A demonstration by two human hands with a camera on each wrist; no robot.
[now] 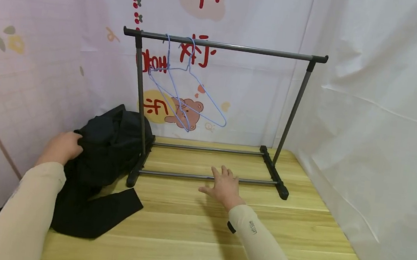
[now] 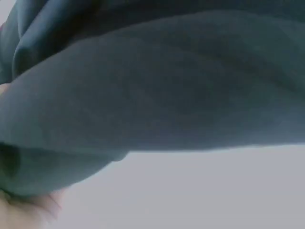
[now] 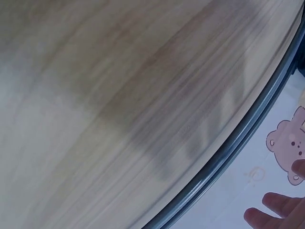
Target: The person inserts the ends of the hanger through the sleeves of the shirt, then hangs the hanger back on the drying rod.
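Note:
On the left, my left hand (image 1: 61, 146) grips the edge of a bunched black garment (image 1: 102, 151), lifting part of it beside the rack. One straight flap of the garment lies on the table. In the left wrist view, the dark cloth (image 2: 143, 95) fills most of the picture and covers much of the hand. My right hand (image 1: 224, 188) hovers with spread fingers near the front lower bar of a grey metal clothes rack (image 1: 242, 48), holding nothing. The right wrist view catches its fingertips (image 3: 279, 206) beside a metal bar (image 3: 214, 162).
Two blue wire hangers (image 1: 225, 123) hang from the left part of the rack's top bar. The rack's black feet (image 1: 275, 175) stand on the wooden table (image 1: 180, 230). White printed sheets (image 1: 251, 100) enclose the back and sides.

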